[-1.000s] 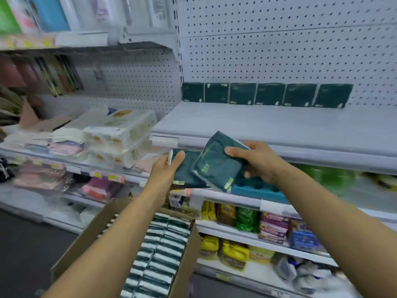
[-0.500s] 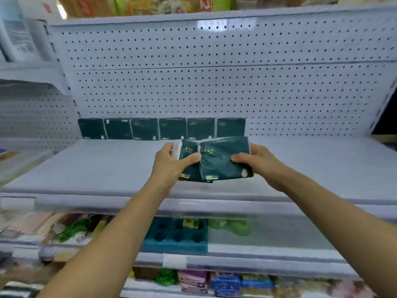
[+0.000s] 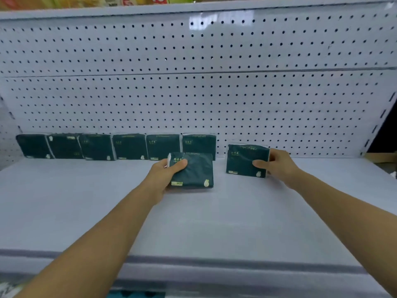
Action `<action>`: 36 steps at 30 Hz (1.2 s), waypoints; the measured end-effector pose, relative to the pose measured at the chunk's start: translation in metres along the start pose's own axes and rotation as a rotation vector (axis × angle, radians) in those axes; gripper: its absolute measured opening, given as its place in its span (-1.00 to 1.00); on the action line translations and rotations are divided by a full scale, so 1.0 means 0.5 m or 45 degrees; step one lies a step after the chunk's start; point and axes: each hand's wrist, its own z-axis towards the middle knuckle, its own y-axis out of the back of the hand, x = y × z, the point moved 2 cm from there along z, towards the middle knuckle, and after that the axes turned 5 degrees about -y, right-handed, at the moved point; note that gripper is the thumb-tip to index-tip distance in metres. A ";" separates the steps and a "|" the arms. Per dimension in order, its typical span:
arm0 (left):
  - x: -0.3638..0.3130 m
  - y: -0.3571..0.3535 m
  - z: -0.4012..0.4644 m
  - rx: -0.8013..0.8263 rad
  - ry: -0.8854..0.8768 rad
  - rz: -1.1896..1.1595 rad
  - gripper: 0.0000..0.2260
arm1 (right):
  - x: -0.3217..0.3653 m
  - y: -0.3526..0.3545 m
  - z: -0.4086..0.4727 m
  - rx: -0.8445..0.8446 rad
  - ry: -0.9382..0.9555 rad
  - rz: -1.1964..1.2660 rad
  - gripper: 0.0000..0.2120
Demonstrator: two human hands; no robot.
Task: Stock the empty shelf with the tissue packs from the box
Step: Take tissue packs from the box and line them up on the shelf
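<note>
Several dark green tissue packs (image 3: 129, 146) stand in a row against the pegboard at the back left of the white shelf (image 3: 193, 222). My left hand (image 3: 165, 175) grips another dark green pack (image 3: 194, 171) by its left end, just in front of the row's right end. My right hand (image 3: 277, 164) grips a second pack (image 3: 245, 160) by its right end, held upright near the back wall to the right of the row. The box is out of view.
A white pegboard back wall (image 3: 214, 93) rises behind the shelf. An upper shelf edge (image 3: 193, 7) with colourful goods runs along the top. The shelf's right bracket (image 3: 373, 130) slants down at the far right. Bare shelf surface spreads in front and to the right.
Both hands have moved forward over the shelf and apart, each carrying one pack. The view has shifted closer to the shelf, leaving the box and lower shelves out of sight.
</note>
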 end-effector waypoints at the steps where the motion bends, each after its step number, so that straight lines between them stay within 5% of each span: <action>1: 0.000 -0.003 0.016 0.016 0.027 -0.007 -0.67 | -0.001 -0.005 0.022 -0.033 0.003 -0.022 -0.72; 11: -0.005 -0.045 0.126 0.108 0.150 -0.083 -0.71 | 0.013 -0.050 0.146 -0.311 0.110 -0.140 -0.65; 22: -0.007 -0.058 0.137 0.120 0.159 -0.130 -0.75 | -0.007 -0.069 0.150 -0.317 0.159 -0.193 -0.64; 26: -0.016 -0.059 0.118 0.246 0.091 -0.166 -0.72 | 0.025 -0.058 0.099 -0.604 0.230 -0.160 -0.51; 28: -0.023 -0.069 0.107 0.353 0.030 -0.188 -0.70 | 0.055 -0.058 0.059 -0.425 0.334 0.041 -0.62; 32: -0.037 -0.115 0.096 0.462 -0.073 -0.256 -0.64 | 0.079 -0.072 0.002 0.288 0.242 0.012 -0.74; 34: -0.039 -0.147 0.089 0.467 -0.126 -0.180 -0.60 | 0.070 -0.059 -0.001 0.327 0.225 0.047 -0.75; 36: -0.040 -0.172 0.091 0.350 -0.308 0.215 -0.56 | 0.055 -0.023 0.000 0.262 0.198 0.063 -0.74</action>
